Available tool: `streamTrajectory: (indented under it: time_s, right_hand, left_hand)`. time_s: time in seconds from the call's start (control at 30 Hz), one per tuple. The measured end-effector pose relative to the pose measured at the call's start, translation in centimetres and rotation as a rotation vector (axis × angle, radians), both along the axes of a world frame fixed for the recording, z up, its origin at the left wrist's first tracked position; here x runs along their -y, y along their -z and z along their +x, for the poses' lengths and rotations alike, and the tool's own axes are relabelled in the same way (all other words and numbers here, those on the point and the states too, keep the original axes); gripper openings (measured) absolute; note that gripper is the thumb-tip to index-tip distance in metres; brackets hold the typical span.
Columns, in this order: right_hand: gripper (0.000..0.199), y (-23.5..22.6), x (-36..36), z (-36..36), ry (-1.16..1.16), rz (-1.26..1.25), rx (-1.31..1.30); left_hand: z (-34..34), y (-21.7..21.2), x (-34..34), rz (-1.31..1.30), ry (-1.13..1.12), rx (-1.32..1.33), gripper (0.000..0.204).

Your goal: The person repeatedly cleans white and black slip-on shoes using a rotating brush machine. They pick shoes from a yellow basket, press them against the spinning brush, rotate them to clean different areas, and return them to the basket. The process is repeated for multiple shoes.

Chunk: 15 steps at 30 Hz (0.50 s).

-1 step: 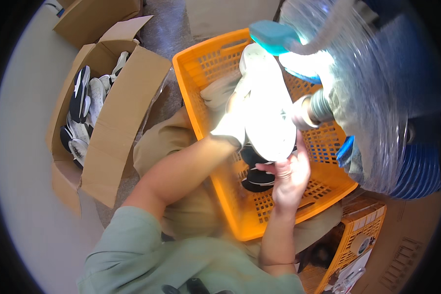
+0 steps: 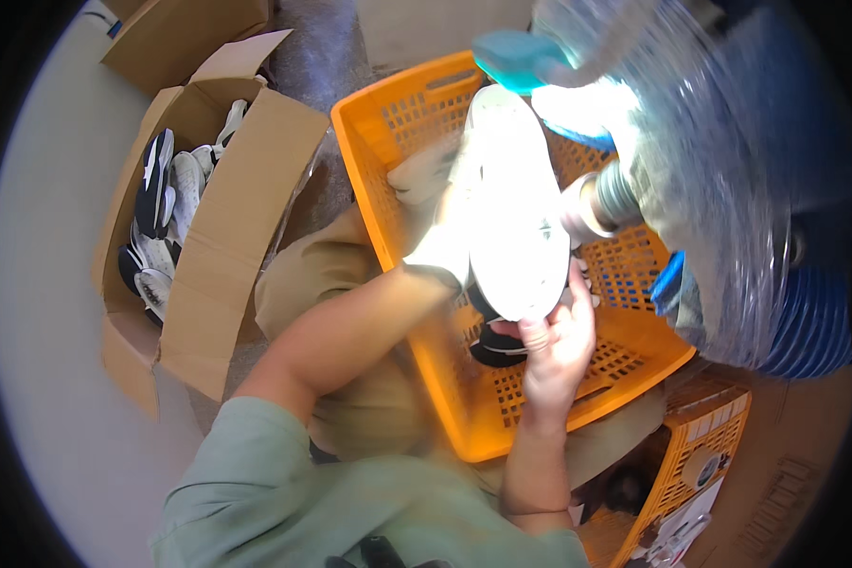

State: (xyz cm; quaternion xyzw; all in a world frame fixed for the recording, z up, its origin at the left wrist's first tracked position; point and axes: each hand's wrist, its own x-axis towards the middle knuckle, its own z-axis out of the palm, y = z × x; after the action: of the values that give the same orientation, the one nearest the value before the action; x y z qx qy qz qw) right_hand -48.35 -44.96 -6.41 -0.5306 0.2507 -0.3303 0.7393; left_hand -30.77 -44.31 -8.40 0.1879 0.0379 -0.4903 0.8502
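A white shoe sole, glaring under a bright light, is held above the orange basket. My right hand pinches its near end, thumb on top and fingers along the right edge. My left hand wears a white glove and lies along the sole's left side; its fingers are lost in the glare and behind the sole. Beneath, black-and-white soles lie in the basket, partly hidden. Close to the sole's right edge is a round metal fitting on a grey ribbed tube.
A cardboard box holding several white and black soles stands at the left. Plastic-wrapped equipment with a blue ribbed hose fills the right. A teal block overhangs the basket's far edge. Another orange basket is at the lower right.
The sole has shifted very slightly left and down in my hands, covering more of the black soles below. My right hand still grips its near end.
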Motion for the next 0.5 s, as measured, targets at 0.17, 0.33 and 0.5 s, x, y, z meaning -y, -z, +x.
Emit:
streamTrajectory:
  time_s: [0.17,0.33,0.5]
  right_hand:
    - [0.083,-1.4,-2.8,-6.1,-0.005,-0.080,-0.318]
    - [0.083,-3.7,-2.4,-11.1,0.078,0.029,-0.165]
    - [0.090,-5.0,-0.7,-13.6,0.060,0.207,-0.130]
  left_hand:
    - [-1.1,-0.8,-0.3,-0.038,0.104,-0.054,0.060]
    - [-2.2,-1.0,0.9,-0.395,0.065,0.235,0.064]
    - [-3.7,-0.3,1.3,-0.434,0.082,0.248,0.058]
